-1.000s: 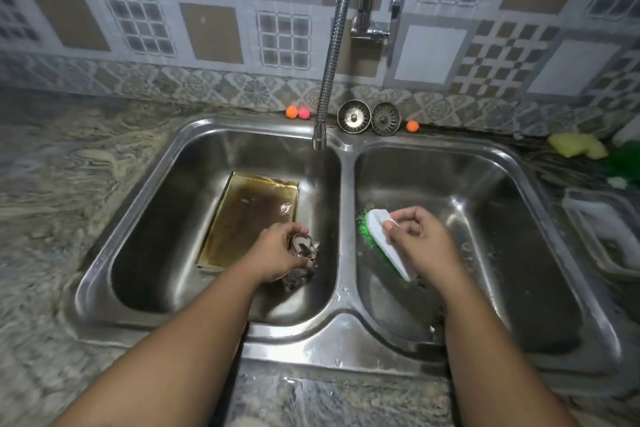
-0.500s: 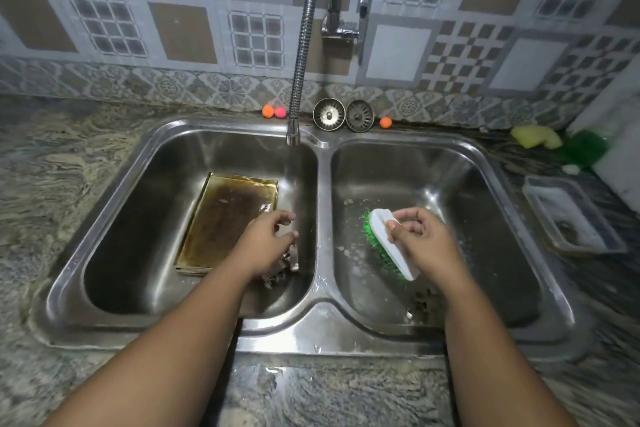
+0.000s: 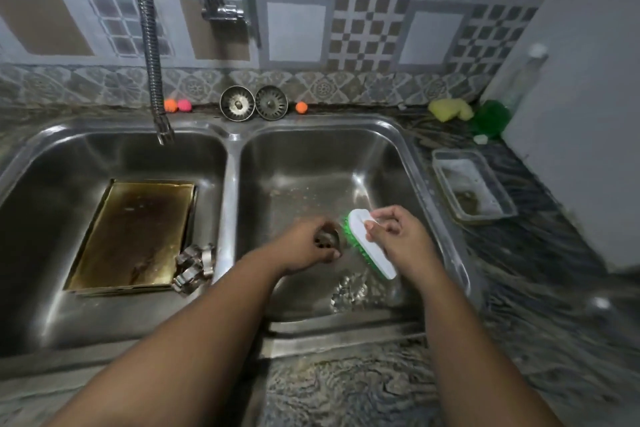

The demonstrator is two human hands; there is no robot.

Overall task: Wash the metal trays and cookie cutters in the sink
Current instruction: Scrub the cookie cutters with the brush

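Left hand point(image 3: 304, 248) curled round small cookie cutter point(image 3: 327, 241) (blurry tbh) over right basin point(image 3: 311, 166). Brush point(image 3: 372, 253) at its 3 o'clock, bristles facing it, right hand point(image 3: 398, 239) gripping white back, guessing scrub lineup. Metal tray point(image 3: 135, 236) flat in left basin point(image 3: 104, 156), 9 o'clock. Spare cutters point(image 3: 194, 263) at tray's 4 o'clock, prob queued.

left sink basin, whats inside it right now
A stained metal tray lies flat on the bottom, with a pile of cookie cutters beside its near right corner. Whatever lies under the tray is covered and cannot be seen.
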